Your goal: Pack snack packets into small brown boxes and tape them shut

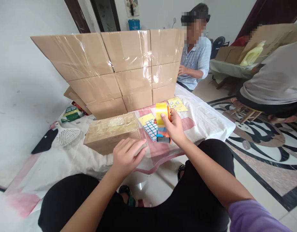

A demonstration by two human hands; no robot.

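Tape dispenser (162, 124): one, right hand (175, 129) clasping.

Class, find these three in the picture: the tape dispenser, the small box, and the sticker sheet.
Tape dispenser (162, 117): head view, on its yellow tape roll.
Small box (109, 132): head view, on its taped top face.
Sticker sheet (150, 129): head view, on the rows of blue labels.

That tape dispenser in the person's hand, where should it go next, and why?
Probably left, onto the small cardboard box. The right hand holds the tape dispenser upright beside the box, apart from it, while the left hand rests at the box's near corner, seemingly steadying it.
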